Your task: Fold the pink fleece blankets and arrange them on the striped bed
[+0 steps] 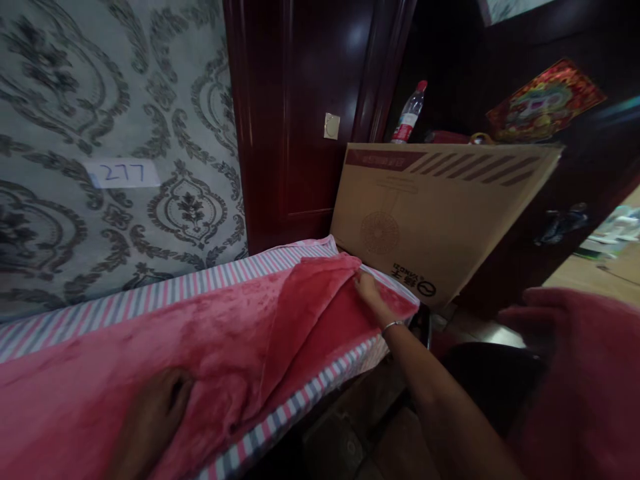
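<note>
A pink plush cloth (220, 333) lies along a narrow surface, over a striped sheet (295, 403) in pink, grey and white. Its far end is folded back on itself, showing a deeper red-pink layer. My right hand (367, 287), with a bangle at the wrist, reaches to that far end and pinches the cloth at the folded corner. Nearer to me, my left hand (157, 403) rests on the cloth with curled fingers. Its fingertips are turned down and hidden, so whether they grip the cloth does not show. Creases bunch up just right of it.
A large cardboard box (425, 213) leans beyond the far end, with a plastic bottle (410, 113) behind it. Patterned wallpaper (190, 207) and a dark red wooden panel (310, 73) border the back. Blurred pink plush fabric (590, 380) fills the right foreground beside a dark rounded object (493, 380).
</note>
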